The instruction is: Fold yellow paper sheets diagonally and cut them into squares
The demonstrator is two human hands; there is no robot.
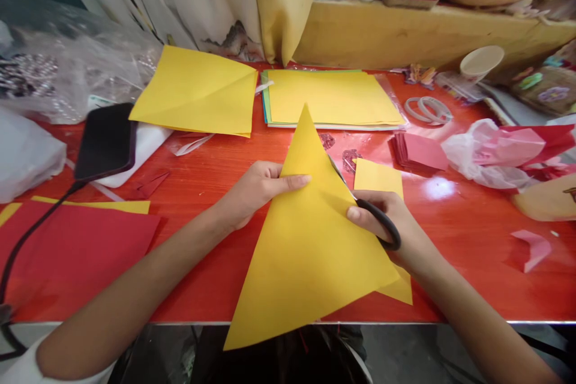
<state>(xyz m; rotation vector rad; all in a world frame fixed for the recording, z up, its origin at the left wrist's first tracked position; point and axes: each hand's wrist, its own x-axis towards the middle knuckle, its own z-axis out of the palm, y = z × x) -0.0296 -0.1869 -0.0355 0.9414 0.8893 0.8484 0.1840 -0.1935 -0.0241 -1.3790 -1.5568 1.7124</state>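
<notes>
Right now your left hand [263,189] pinches the left edge of a folded yellow paper triangle [306,252], thumb on top and fingers curled beneath it, just below the sheet's tip. Your right hand [389,222] is closed through the black handle of a pair of scissors [382,225], with the thumb pressed on the triangle's right edge; the blades run up along that edge and are mostly hidden behind the paper, so you cannot tell how far apart they stand. The triangle is raised over the near edge of the red table [472,240], its apex pointing away from you and its wide base hanging past the table's front rim.

Just behind your right hand lies a small yellow paper piece [378,177] flat on the table. Farther back sits a stack of yellow sheets [330,99], and to its left a creased yellow sheet [198,93]. A dark phone [105,141] rests on a white object at the left, with a cable leading from it towards you across a red paper sheet [76,252]. To the right are a pile of small pink squares [420,153], a crumpled plastic bag [490,153], two rolls of clear tape [427,109] and a paper cup [481,63] near the back ledge.
</notes>
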